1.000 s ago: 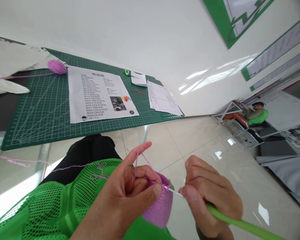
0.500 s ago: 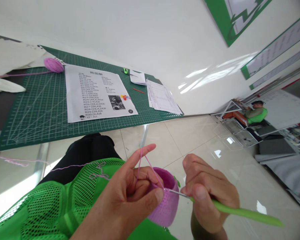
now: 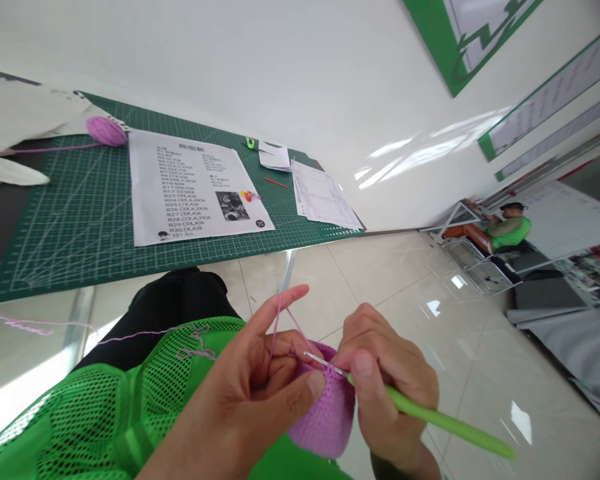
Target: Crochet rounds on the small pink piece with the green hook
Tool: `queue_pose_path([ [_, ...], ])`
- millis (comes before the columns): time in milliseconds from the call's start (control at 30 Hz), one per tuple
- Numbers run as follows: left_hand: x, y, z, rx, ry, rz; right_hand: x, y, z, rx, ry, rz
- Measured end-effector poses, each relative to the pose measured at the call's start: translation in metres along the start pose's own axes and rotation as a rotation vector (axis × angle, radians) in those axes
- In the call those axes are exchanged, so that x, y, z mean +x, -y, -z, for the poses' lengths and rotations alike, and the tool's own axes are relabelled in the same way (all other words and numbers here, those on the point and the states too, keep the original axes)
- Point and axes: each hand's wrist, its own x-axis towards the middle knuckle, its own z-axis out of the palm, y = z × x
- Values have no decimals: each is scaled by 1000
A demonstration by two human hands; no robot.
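My left hand pinches the edge of a pink crocheted piece, shaped like a small round cup. Its index finger is stretched up, and the pink yarn loops over it and runs down to the work. In my right hand is a crochet hook with a green handle and a silver shaft. The shaft goes through the stitches at the rim, and its hooked tip shows beyond them, close to the yarn. Some of the piece is hidden behind my left thumb and fingers.
A green cutting mat on the table carries a printed pattern sheet, a pink yarn ball, more papers and a thin red stick. Loose yarn lies on my green vest. Another person sits far right.
My right hand has moved left toward the crocheted piece. The hook's shaft, earlier drawn back at the rim, now reaches further through the stitches. My left hand keeps its grip.
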Motion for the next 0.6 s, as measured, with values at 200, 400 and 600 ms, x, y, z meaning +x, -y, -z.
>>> queue_pose_path([
  [200,-2,0,-8,50,-96,-100,-2,1,-6,-101,-34,52],
  [400,-1,2,-16,59,-151,-132,-3,0,-6,-264,-36,173],
  [600,1,8,-19,38,-226,-185,-1,-4,-6,-346,-42,306],
])
